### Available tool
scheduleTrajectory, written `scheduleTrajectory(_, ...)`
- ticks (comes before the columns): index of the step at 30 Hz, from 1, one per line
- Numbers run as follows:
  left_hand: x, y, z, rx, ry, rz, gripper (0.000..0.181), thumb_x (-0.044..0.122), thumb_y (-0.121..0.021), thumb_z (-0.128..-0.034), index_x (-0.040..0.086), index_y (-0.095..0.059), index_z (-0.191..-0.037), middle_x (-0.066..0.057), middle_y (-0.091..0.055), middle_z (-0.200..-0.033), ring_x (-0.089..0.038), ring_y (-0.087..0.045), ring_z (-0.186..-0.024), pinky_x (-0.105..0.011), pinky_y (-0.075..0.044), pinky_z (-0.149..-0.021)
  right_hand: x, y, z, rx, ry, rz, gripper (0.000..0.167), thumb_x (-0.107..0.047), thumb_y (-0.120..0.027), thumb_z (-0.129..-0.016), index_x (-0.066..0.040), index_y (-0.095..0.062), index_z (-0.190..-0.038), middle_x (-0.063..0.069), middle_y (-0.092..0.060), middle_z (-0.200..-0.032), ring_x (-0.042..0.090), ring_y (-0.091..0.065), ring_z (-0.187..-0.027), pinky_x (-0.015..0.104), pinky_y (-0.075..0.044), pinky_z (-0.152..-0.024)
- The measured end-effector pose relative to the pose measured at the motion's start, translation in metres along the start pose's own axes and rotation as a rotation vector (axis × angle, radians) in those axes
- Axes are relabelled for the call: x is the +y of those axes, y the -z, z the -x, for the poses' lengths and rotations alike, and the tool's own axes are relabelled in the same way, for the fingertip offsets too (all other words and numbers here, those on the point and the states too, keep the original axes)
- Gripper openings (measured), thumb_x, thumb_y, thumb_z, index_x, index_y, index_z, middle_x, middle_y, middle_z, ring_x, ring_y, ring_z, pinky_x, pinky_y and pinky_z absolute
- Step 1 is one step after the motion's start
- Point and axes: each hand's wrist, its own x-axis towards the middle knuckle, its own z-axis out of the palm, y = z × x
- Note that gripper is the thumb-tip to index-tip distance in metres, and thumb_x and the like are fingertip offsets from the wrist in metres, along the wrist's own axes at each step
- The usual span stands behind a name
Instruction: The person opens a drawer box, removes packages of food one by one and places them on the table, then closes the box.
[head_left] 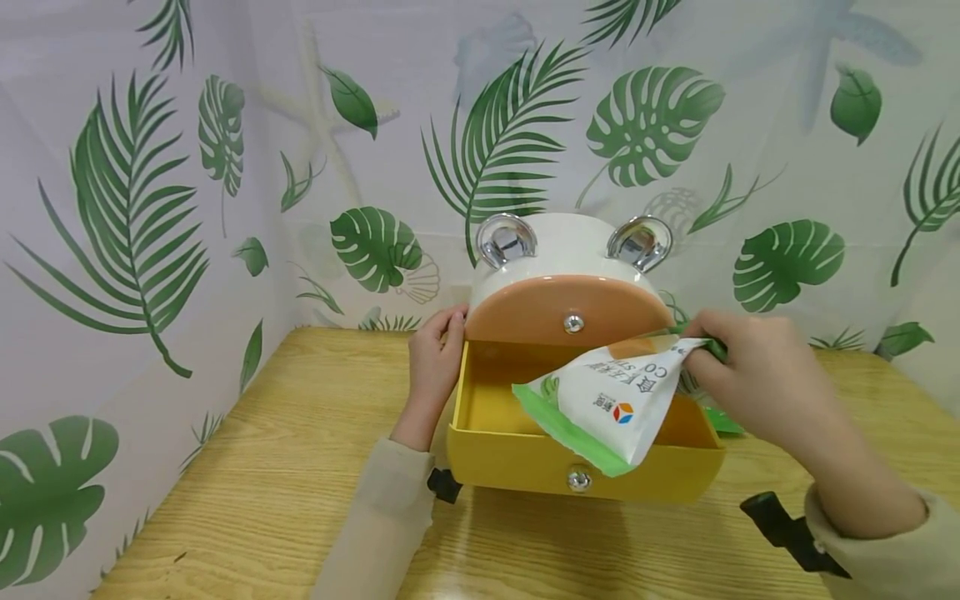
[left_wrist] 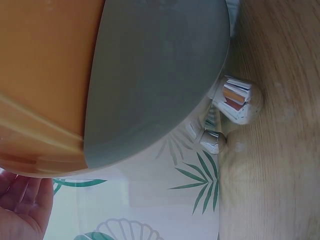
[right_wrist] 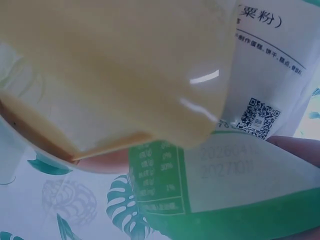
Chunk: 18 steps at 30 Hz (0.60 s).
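In the head view my right hand (head_left: 765, 375) pinches one end of a white and green packet (head_left: 600, 400) labelled as corn starch. The packet hangs tilted over a pulled-out yellow drawer (head_left: 525, 473), its green edge in front of the drawer's face. The right wrist view shows the packet's printed back (right_wrist: 225, 180) close up, with fingers (right_wrist: 300, 150) at its right edge. My left hand (head_left: 437, 358) rests against the left side of the rounded storage box (head_left: 570, 250); the left wrist view shows that hand (left_wrist: 22, 210) beside the box's curved wall.
The box has an orange upper drawer (head_left: 555, 312) with a silver knob, and two chrome ears. Something green (head_left: 723, 421) lies on the wooden table (head_left: 300, 483) right of the drawer. A leaf-patterned cloth (head_left: 420, 150) stands behind.
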Motion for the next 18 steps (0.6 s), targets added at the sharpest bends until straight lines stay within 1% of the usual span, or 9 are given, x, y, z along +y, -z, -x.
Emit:
scheduleTrajectory(5,-0.001,0.000,0.000,-0.003,0.003,-0.003,0.026,0.013,-0.046,-0.0914,-0.003,-0.063,-0.104,-0.014,-0.063,-0.101,-0.024,-0.057,-0.098,-0.035,-0.045,-0.084,0.007,0.004,0.002,0.001,-0.018,0.014,0.009,-0.002,-0.052,-0.080,-0.004,-0.061,-0.080,-0.003,-0.046,-0.053,0.013,-0.032,-0.042,0.024,-0.025,-0.038)
scheduleTrajectory(11,-0.001,-0.001,0.000,0.004,-0.004,0.003,0.026,0.013,-0.047,-0.0913,-0.002,-0.064,-0.103,-0.014,-0.063,-0.100,-0.024,-0.057,-0.096,-0.036,-0.045,-0.082,0.015,0.009,0.004,-0.009,-0.057,0.030,0.010,-0.003,-0.052,-0.080,-0.003,-0.062,-0.082,-0.003,-0.045,-0.052,0.014,-0.032,-0.044,0.025,-0.023,-0.039)
scheduleTrajectory(18,0.000,-0.001,0.000,0.006,-0.009,0.008,0.026,0.013,-0.047,-0.0913,-0.003,-0.064,-0.103,-0.014,-0.063,-0.100,-0.024,-0.058,-0.096,-0.036,-0.046,-0.081,0.022,0.012,0.007,-0.015,-0.100,0.025,0.010,-0.004,-0.052,-0.081,0.000,-0.061,-0.082,-0.001,-0.046,-0.055,0.013,-0.030,-0.040,0.025,-0.022,-0.037)
